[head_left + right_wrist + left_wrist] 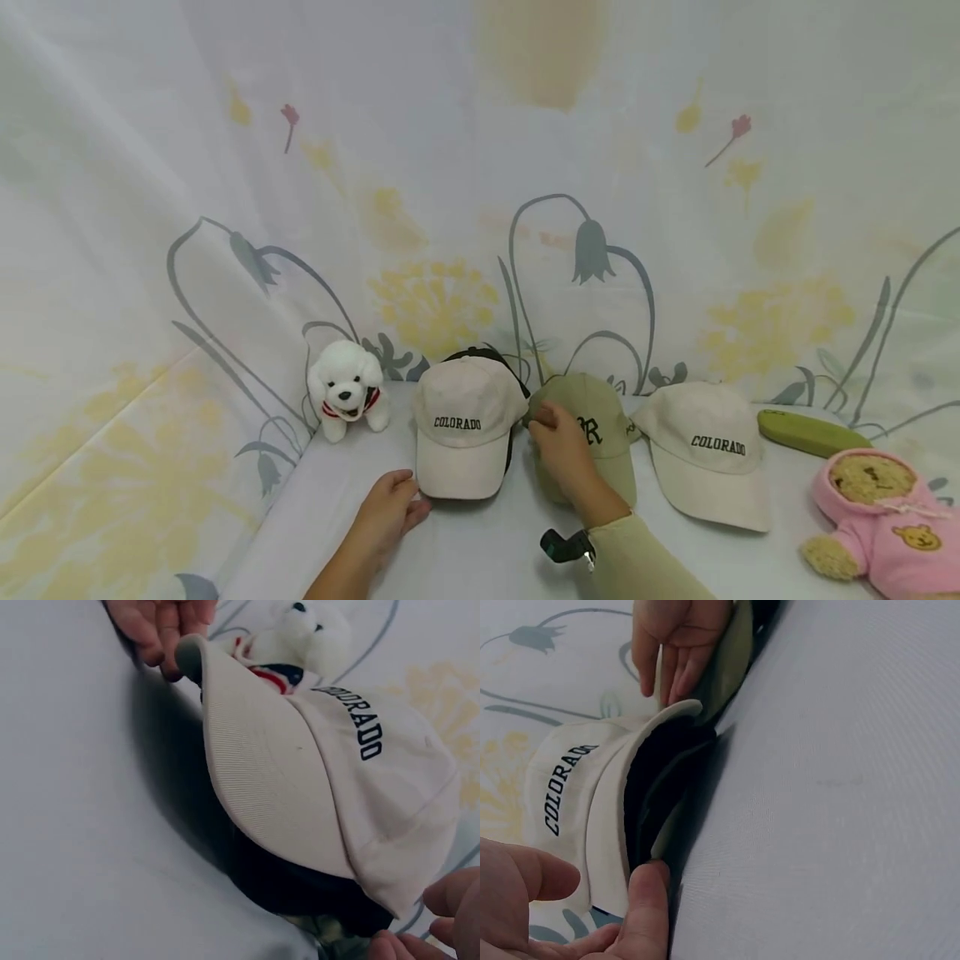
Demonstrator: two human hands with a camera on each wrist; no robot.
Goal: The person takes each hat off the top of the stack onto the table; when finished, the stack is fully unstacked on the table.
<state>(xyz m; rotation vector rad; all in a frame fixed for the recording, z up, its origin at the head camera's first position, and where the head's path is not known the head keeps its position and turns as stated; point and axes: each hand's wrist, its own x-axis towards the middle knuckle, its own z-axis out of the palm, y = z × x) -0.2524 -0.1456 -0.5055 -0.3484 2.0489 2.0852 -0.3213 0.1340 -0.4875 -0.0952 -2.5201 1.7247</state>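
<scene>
A beige COLORADO cap (457, 400) sits over a black cap (292, 889), its brim towards me. Green patterned fabric (330, 930) shows under the black cap in the right wrist view. My left hand (390, 504) is at the left corner of the brims, a fingertip right at the lower edge and the thumb apart. At the stack's right side, my right hand (558, 442) reaches in front of an olive cap (600, 400) with black letters. Its fingertips are right at the black cap's corner, the thumb apart from them.
A white plush dog (348, 392) sits left of the stack. Another beige COLORADO cap (708, 450) lies right of the olive one. Further right are a long green case (810, 432) and a teddy bear (892, 525) in a pink hoodie. Patterned curtain (450, 167) hangs behind.
</scene>
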